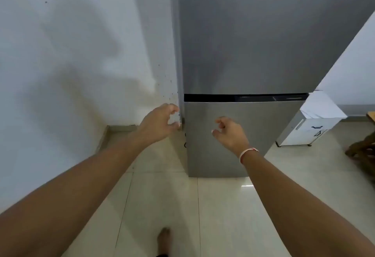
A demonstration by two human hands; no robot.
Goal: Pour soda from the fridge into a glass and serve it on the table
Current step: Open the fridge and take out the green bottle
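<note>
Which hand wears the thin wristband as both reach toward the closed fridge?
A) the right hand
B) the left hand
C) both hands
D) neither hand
A: the wristband sits on the wrist behind the right hand; the left hand, its fingers curled near the left edge of the fridge, has a bare wrist.

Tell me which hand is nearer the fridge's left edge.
Left. The left hand curls at the fridge's left edge; the right hand hovers before the lower door's middle.
</note>
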